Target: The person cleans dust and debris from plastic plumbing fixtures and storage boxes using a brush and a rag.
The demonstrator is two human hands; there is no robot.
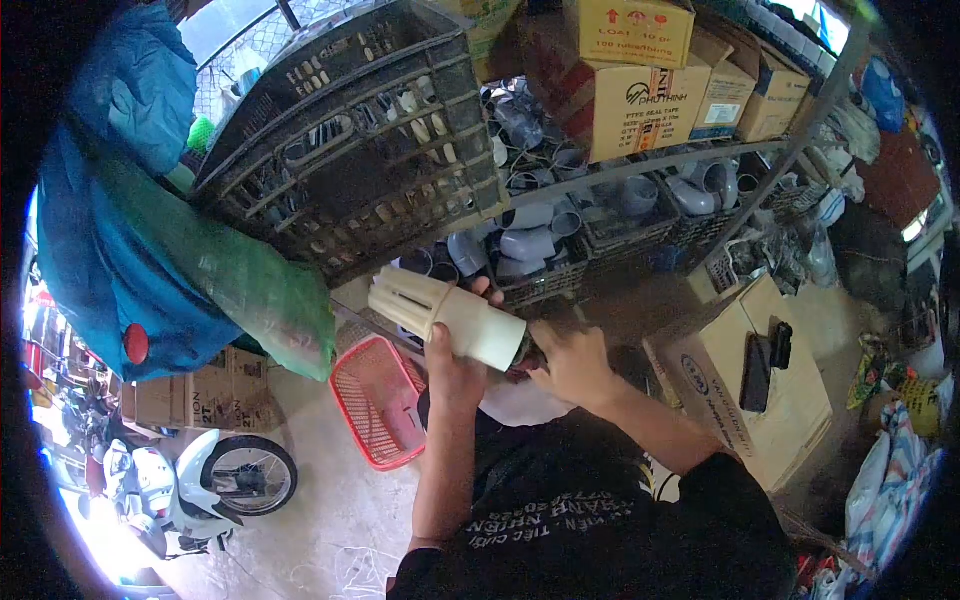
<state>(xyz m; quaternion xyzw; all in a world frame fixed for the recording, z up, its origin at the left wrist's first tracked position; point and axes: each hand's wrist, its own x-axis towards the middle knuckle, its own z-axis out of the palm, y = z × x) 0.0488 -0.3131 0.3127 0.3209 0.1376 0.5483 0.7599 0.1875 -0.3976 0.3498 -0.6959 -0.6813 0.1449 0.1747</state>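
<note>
A cream and white plastic pipe fitting [470, 325] with a slotted, tapering end lies tilted across my hands, its slots toward the upper left. My left hand [456, 372] is wrapped round its middle, the thumb in front and fingertips showing behind. At the fitting's lower right end, my right hand [574, 364] has its fingers closed near the opening. Something dark and reddish [528, 355] shows there between the fingers and the rim; I cannot make out what it is.
A black crate [350, 150] of small parts stands ahead, beside shelves of grey pipe elbows [530, 243]. A red basket [378, 400] sits on the floor at left. To the right, a phone [756, 373] lies on a carton [720, 360]. A motorbike [200, 480] stands at lower left.
</note>
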